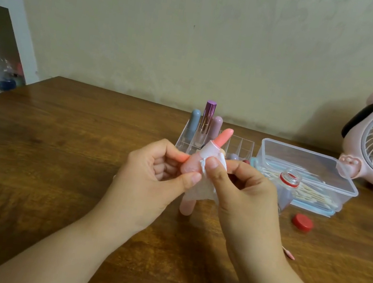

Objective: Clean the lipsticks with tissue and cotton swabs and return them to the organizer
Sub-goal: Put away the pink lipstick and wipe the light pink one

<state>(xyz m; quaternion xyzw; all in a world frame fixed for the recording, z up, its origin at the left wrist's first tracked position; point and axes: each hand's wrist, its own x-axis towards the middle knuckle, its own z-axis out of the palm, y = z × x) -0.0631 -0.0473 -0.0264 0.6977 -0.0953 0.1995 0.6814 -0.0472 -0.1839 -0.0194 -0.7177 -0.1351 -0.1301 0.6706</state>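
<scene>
A: Hands' state?
B: Left hand (150,174) was pinched shut on the pale pink plastic lipstick tube (192,164), coral waxy bullet up toward 1 o'clock. Right hand (244,190) was closed, pressing white crumpled tissue (204,189) vs. the barrel.
A: Organizer?
B: Clear acrylic gridded organizer (243,148) sat at 12 o'clock, just beyond; tube's axis pointed approx. toward it, both hands equally near. Smooth pink cap (186,206) lay below.

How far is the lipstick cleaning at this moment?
Done, as it seems: three capped lipsticks stand in the organizer. In hand: the left hand holds an open coral lipstick while the right hand presses tissue on its tube. Left: its pink cap lies on the table, the cotton swabs wait in their box, and lipsticks beside the organizer remain.
</scene>
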